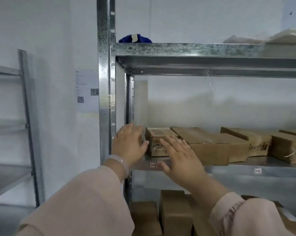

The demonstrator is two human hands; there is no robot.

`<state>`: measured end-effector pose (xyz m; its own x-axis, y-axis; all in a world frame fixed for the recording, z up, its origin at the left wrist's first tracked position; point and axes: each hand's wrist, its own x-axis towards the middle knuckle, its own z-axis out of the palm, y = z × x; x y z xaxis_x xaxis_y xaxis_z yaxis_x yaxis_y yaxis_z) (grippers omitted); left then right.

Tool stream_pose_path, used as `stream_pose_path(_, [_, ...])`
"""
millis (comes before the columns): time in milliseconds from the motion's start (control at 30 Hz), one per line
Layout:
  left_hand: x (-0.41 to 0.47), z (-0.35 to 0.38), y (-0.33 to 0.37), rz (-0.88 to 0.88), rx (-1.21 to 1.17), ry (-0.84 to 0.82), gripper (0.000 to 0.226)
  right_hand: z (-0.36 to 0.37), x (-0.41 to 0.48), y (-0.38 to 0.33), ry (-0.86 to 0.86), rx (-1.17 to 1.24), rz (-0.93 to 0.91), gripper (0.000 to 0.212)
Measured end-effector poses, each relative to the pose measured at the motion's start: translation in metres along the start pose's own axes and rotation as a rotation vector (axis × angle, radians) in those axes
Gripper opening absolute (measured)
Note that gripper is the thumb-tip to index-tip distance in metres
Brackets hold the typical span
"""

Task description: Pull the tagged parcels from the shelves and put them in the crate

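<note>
A small brown cardboard parcel point(158, 139) with a label on top and writing on its front stands at the left end of the middle shelf point(237, 163). My left hand point(129, 144) lies against the parcel's left side, fingers spread. In front of the parcel's right part is my right hand point(179, 155), open with fingers apart; whether it touches the box I cannot tell. Neither hand grips the parcel. More brown parcels point(210, 145) lie in a row to the right. No crate is in view.
The steel shelf post point(105, 82) rises just left of my left hand. Above, the upper shelf point(194, 49) carries a blue cloth bundle point(135, 39) and pale bags point(279, 39). Brown boxes point(175, 213) fill the shelf below. Another metal rack point(26, 116) stands at far left.
</note>
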<state>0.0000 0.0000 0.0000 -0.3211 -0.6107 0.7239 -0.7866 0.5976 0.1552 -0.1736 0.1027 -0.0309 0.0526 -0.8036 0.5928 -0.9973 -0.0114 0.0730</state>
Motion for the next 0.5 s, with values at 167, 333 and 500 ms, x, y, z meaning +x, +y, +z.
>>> stream_pose_path(167, [0.054, 0.022, -0.014, -0.063, 0.038, -0.140, 0.067, 0.016, 0.033, 0.004, 0.041, -0.032, -0.023, 0.072])
stream_pose_path(333, [0.067, 0.042, -0.020, -0.126, 0.149, -0.226, 0.058, 0.024, 0.049, 0.007, 0.088, -0.017, -0.031, 0.072])
stream_pose_path(500, [0.068, 0.048, -0.019, -0.203, 0.235, -0.256, 0.051, 0.029, 0.052, 0.014, 0.095, 0.005, -0.033, 0.069])
